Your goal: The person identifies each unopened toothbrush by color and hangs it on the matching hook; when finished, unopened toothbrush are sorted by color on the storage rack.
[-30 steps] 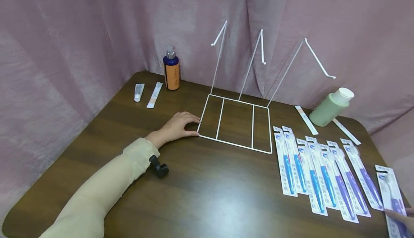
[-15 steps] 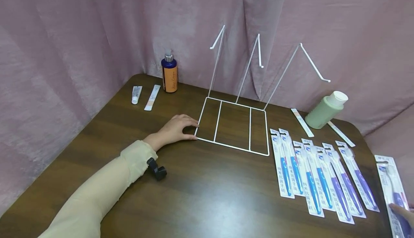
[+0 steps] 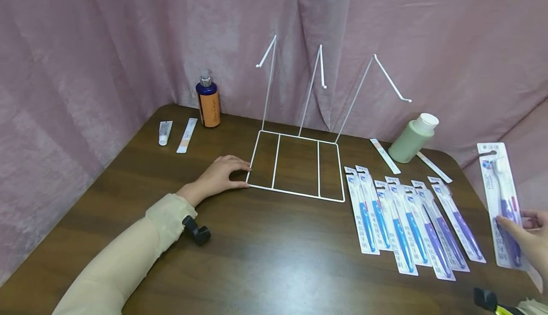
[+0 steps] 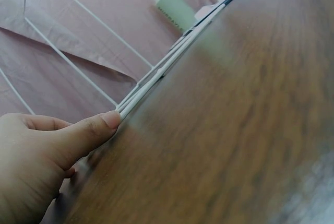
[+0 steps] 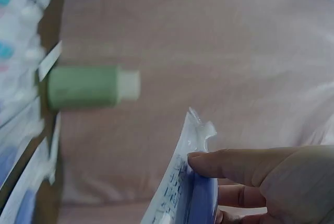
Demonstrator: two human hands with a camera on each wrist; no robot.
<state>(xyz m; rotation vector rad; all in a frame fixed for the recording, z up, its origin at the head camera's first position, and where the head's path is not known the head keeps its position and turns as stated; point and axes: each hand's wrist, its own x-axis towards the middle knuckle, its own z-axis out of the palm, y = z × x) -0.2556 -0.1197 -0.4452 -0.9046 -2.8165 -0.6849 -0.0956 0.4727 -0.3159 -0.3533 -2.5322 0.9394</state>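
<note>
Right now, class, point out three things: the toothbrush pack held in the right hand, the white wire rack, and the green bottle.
toothbrush pack [image 3: 496,182], head view, on the clear upper part of the card.
white wire rack [image 3: 295,193], head view, on the front bar of its base.
green bottle [image 3: 406,142], head view, on its body.

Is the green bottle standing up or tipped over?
Standing up: the green bottle rests on its base on the table, white cap on top.

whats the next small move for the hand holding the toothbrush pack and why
Probably carry the toothbrush pack left and up toward the nearest hook of the wire rack. The right hand pinches the pack clear of the table, hang hole uppermost, the hooks are bare, and the left hand rests on the rack's base corner, steadying it.
</note>
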